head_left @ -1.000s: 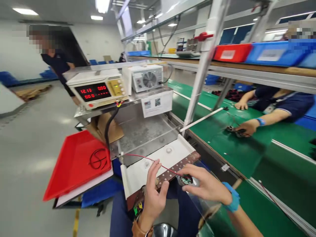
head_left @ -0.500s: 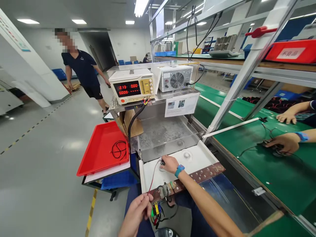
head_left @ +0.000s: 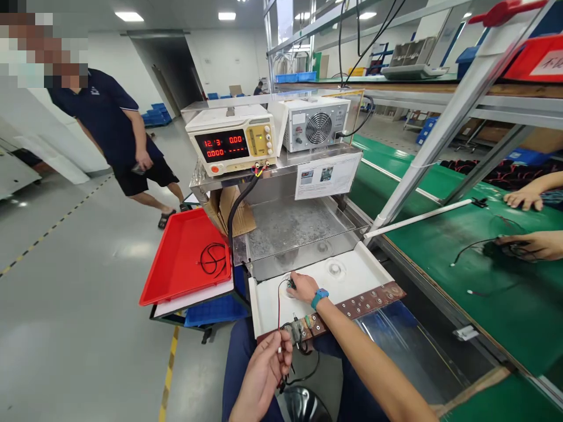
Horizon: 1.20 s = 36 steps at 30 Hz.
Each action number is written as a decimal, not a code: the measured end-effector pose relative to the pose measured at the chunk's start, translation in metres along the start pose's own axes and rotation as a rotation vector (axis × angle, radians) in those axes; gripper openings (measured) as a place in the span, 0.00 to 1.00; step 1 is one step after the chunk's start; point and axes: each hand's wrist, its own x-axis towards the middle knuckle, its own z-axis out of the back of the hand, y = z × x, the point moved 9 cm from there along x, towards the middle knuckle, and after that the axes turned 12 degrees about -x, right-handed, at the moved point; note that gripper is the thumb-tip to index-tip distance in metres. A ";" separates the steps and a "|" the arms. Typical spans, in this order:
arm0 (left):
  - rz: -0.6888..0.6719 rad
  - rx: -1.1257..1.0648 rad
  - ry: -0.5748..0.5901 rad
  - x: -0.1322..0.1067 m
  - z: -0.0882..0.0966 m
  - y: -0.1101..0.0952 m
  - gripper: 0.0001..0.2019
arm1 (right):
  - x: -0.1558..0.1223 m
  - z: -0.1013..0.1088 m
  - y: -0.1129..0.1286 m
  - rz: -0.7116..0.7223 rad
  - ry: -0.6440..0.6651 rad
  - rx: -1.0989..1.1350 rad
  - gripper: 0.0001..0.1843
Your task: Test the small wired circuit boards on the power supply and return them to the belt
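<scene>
My right hand (head_left: pixel 303 287), with a blue band at the wrist, is closed on a small dark part (head_left: pixel 291 283) over the white tray (head_left: pixel 365 264). Thin red and black wires (head_left: pixel 278 305) run from that part down to my left hand (head_left: pixel 266 364). The left fingers pinch the wires near their end, where a small white connector (head_left: pixel 280 350) shows. Just beyond this hand lies a brown strip (head_left: pixel 352 308) with metal studs and clamped leads along the tray's front edge. What the right fingertips cover is hidden.
A power supply (head_left: pixel 231 140) with red digits stands on a metal shelf beside a fan-backed unit (head_left: pixel 316 124). On the left is a red tray (head_left: pixel 176 258) holding a black cable. A person (head_left: pixel 109 123) walks there. A co-worker's hand (head_left: pixel 534 245) works on the green bench (head_left: pixel 505 305).
My left hand has moved slightly right, drawing the wires more upright; the coloured clips below are now out of sight. The walking person is closer. My right hand stays on the dark part.
</scene>
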 end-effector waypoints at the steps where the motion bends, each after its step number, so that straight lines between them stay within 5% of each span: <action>1: -0.020 0.033 0.012 0.003 -0.004 -0.004 0.21 | -0.001 0.001 0.000 0.004 0.000 0.006 0.18; 11: -0.132 0.308 0.092 0.060 -0.046 -0.018 0.26 | 0.004 -0.003 -0.008 -0.026 -0.019 0.070 0.19; 18: -0.354 0.701 -0.015 0.107 -0.042 -0.027 0.25 | 0.008 -0.007 -0.011 -0.020 0.029 0.071 0.20; 27: -0.418 0.892 0.001 0.113 -0.035 -0.021 0.11 | 0.006 -0.006 -0.012 -0.033 0.017 0.109 0.20; 36: -0.382 0.892 0.044 0.117 -0.035 -0.012 0.12 | 0.006 -0.005 -0.011 -0.019 0.015 0.085 0.21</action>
